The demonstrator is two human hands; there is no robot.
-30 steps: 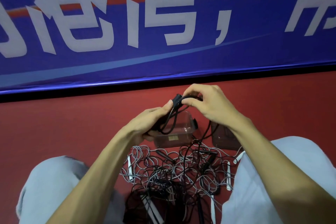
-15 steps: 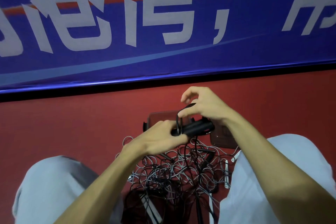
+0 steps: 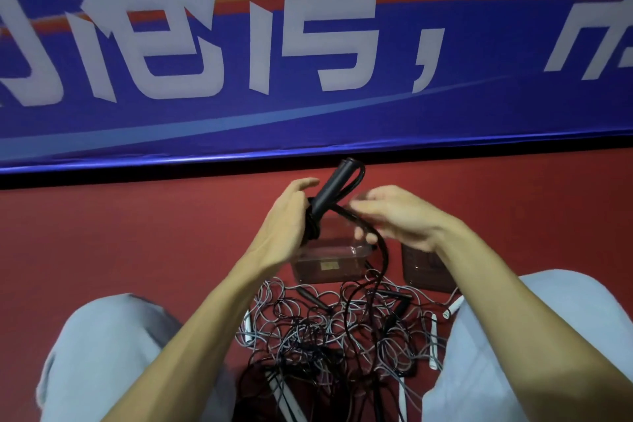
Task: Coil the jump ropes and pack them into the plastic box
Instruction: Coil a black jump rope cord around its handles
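Held above the plastic box [image 3: 329, 265] on the red floor [image 3: 137, 233], the black jump rope [image 3: 327, 195] looks light, its cord limp and springy, so I judge the stiff handle the surest hold. The left hand [image 3: 287, 226] grips handle and coils, tilted up. The right hand [image 3: 400, 219], apart and blurred, lies over the trailing cord; I cannot tell whether it pinches it.

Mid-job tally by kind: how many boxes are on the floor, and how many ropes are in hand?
Plastic boxes: 2
Black jump rope held in the left hand: 1
Total: 3
Tangled ropes on the floor: cannot be counted.
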